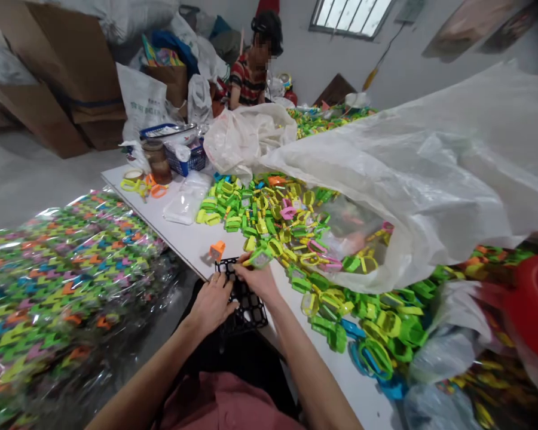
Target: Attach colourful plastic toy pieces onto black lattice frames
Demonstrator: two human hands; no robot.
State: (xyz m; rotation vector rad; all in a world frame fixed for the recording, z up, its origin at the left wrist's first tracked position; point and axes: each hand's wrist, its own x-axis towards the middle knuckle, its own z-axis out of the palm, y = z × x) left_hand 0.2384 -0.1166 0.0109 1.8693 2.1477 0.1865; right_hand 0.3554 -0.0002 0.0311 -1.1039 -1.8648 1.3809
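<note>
From where I sit at the far end of the link, I have both bare hands working over a black openwork frame (251, 325) at the near edge of the desk (192, 242), part of it above the lap. The left hand (211, 300) lies across the frame's left side, fingers extended and thumb apart; whether it grips a bar or only steadies it, I cannot tell. The right hand (254, 278) reaches over the far right part with bent fingers, and what they pinch, if anything, is hidden from me. A green watch-like piece (260, 257) sits right by those fingers (held or merely behind them, I can't make out).

I judge the frame to be thin plastic: light, fairly stiff, a little slick, and liable to flex or snap if I lean on one slim bar. I would hold it by its outer rim and keep fingertips out of the openings.

The green piece looks light too, with a smooth, hard body; I would pinch it by its sides rather than across its pale face. An orange piece (217, 249) rests just beyond the frame's far left corner, and a heap of mostly green and yellow pieces (269, 221) spreads farther out.
</note>
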